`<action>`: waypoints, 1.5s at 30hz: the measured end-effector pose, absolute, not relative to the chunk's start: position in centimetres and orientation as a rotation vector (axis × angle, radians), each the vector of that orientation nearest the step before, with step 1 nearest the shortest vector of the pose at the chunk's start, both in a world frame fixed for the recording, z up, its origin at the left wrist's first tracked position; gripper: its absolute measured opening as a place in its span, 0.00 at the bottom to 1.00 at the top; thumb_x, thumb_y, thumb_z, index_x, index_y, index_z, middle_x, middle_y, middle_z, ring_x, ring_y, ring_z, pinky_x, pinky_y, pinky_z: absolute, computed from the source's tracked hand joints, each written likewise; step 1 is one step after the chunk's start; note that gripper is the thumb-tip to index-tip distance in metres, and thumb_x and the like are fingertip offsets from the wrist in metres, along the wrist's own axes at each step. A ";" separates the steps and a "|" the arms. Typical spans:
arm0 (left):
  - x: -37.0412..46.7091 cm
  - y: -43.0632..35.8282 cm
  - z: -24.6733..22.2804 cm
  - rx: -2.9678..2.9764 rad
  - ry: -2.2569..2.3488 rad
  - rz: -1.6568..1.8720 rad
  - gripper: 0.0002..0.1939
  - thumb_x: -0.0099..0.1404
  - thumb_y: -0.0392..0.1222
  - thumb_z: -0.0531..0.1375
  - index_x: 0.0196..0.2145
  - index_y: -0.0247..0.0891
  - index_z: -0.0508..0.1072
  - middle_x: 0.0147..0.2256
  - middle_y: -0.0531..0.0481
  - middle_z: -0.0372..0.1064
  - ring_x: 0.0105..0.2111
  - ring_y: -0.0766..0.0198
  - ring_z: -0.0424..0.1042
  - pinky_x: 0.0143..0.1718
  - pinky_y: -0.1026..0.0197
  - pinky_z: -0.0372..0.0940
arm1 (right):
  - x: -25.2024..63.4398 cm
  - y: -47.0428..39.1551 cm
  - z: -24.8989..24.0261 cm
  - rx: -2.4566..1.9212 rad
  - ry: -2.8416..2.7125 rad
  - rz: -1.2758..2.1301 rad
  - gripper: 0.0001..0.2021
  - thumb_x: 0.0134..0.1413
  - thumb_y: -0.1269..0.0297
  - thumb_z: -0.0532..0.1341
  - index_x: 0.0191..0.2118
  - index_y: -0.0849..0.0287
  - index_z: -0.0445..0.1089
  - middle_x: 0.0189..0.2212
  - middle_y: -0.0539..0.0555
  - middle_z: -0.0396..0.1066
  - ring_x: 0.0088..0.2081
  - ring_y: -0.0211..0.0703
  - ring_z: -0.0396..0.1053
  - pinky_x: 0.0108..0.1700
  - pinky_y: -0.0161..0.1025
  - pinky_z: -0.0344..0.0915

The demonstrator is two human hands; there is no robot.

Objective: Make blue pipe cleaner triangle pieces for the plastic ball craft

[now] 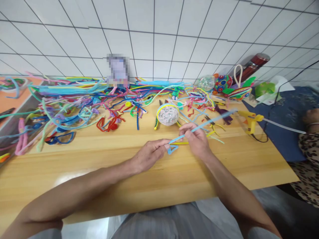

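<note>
Between my two hands runs a light blue pipe cleaner [206,124], its long free end reaching up to the right and its near end bent into a small loop. My left hand [152,153] pinches it just beside the loop. Thumb and fingers of my right hand [195,141] are closed on it further along. A yellow pipe cleaner [179,143] lies level between the hands; whether a hand grips it I cannot tell. Just beyond them sits a whitish oval ball [168,115] with a yellow and blue band over its top, in front of green-and-yellow-handled pliers [156,123].
Many coloured pipe cleaners [74,89] heap along the tiled wall. On the right are small pliers [213,123], a yellow glue gun [251,122] with a cord, decorated balls [222,83] and a dark red cylinder [256,64]. A person's patterned sleeve [309,146] shows at the right edge.
</note>
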State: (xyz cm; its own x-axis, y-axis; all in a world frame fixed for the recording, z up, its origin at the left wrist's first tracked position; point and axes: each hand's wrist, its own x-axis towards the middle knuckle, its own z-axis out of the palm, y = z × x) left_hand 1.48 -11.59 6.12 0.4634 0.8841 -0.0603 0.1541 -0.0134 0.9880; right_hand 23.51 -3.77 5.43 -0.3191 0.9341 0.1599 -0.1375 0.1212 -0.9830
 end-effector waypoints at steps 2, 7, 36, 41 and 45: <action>1.6 -11.4 6.2 1.408 0.954 0.744 0.23 0.78 0.57 0.52 0.47 0.34 0.76 0.26 0.58 0.52 0.25 0.69 0.50 0.26 0.67 0.51 | 23.3 -4.1 5.4 -0.858 -1.490 1.431 0.20 0.54 0.40 0.71 0.35 0.54 0.78 0.25 0.49 0.73 0.26 0.39 0.71 0.32 0.38 0.70; 2.0 -11.4 7.2 1.498 0.940 0.698 0.24 0.78 0.54 0.51 0.55 0.35 0.76 0.25 0.57 0.54 0.25 0.68 0.51 0.26 0.66 0.50 | 23.0 -4.0 5.4 -0.937 -1.537 1.500 0.24 0.53 0.37 0.69 0.28 0.56 0.78 0.20 0.49 0.72 0.22 0.39 0.70 0.28 0.37 0.70; 2.4 -11.1 6.6 1.608 1.040 0.723 0.24 0.74 0.54 0.55 0.25 0.35 0.72 0.22 0.54 0.66 0.24 0.69 0.62 0.31 0.65 0.56 | 24.3 -10.2 11.4 -0.878 -2.307 0.170 0.07 0.70 0.61 0.63 0.45 0.57 0.77 0.41 0.58 0.83 0.45 0.50 0.78 0.49 0.46 0.68; 2.6 -11.7 5.7 1.684 1.050 0.660 0.22 0.75 0.50 0.54 0.25 0.36 0.71 0.23 0.55 0.64 0.24 0.69 0.62 0.30 0.65 0.57 | 24.8 -9.7 8.7 -0.861 -2.537 0.303 0.08 0.73 0.66 0.58 0.42 0.57 0.76 0.34 0.54 0.80 0.37 0.45 0.76 0.42 0.41 0.67; 1.9 -12.3 5.1 1.850 1.229 0.565 0.13 0.74 0.45 0.57 0.39 0.37 0.78 0.29 0.54 0.73 0.27 0.67 0.68 0.31 0.65 0.60 | 26.1 -8.5 6.8 -1.002 -2.514 0.500 0.08 0.71 0.70 0.57 0.41 0.55 0.74 0.36 0.52 0.79 0.39 0.42 0.76 0.42 0.38 0.66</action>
